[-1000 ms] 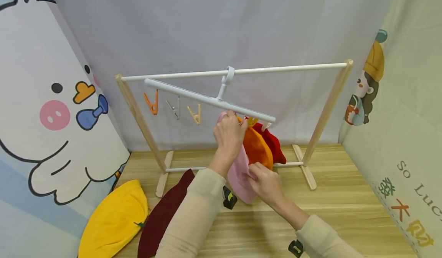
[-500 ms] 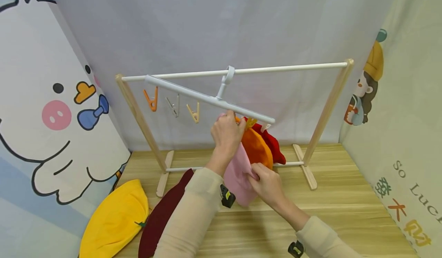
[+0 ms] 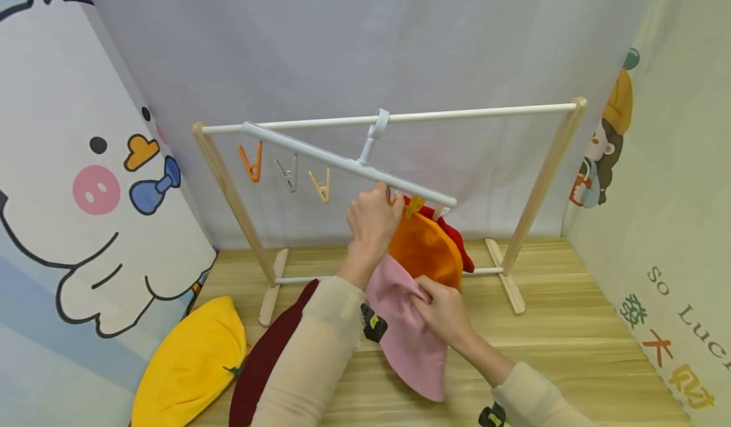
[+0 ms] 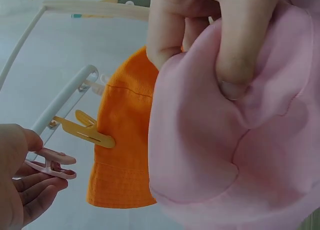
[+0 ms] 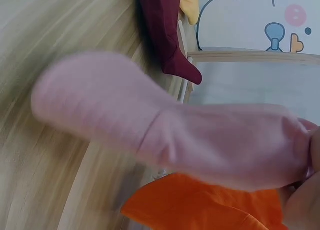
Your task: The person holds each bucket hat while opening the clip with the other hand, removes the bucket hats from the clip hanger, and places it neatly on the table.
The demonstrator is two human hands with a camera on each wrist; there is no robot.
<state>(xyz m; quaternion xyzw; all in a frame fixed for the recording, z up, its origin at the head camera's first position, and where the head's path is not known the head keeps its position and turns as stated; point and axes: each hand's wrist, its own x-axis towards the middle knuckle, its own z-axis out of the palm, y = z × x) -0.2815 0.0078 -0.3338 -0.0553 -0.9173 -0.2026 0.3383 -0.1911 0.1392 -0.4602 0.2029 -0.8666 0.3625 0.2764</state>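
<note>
My left hand (image 3: pixel 374 217), just under the white hanger (image 3: pixel 311 151), pinches a pale pink clothespin (image 4: pixel 52 162). In the left wrist view nothing lies between that clothespin's tips. My right hand (image 3: pixel 445 313) grips a pink bucket hat (image 3: pixel 408 332) by its crown, with the brim hanging low over the table. Behind it an orange bucket hat (image 3: pixel 425 246) hangs from a yellow clothespin (image 4: pixel 90 132). Farther along the hanger is a red hat (image 3: pixel 459 240), mostly hidden behind the orange one.
The hanger hooks over the white rail (image 3: pixel 485 115) of a wooden-legged rack and slants down rightward. Orange (image 3: pixel 252 162), grey (image 3: pixel 287 174) and cream (image 3: pixel 322 187) clothespins dangle at its left. A yellow hat (image 3: pixel 191 357) and a maroon hat (image 3: pixel 274 351) lie on the wooden table (image 3: pixel 559 332).
The pink hat has come down away from the hanger with my right hand still gripping it, its brim swinging lower. More of the orange hat shows. My left hand stays near the hanger.
</note>
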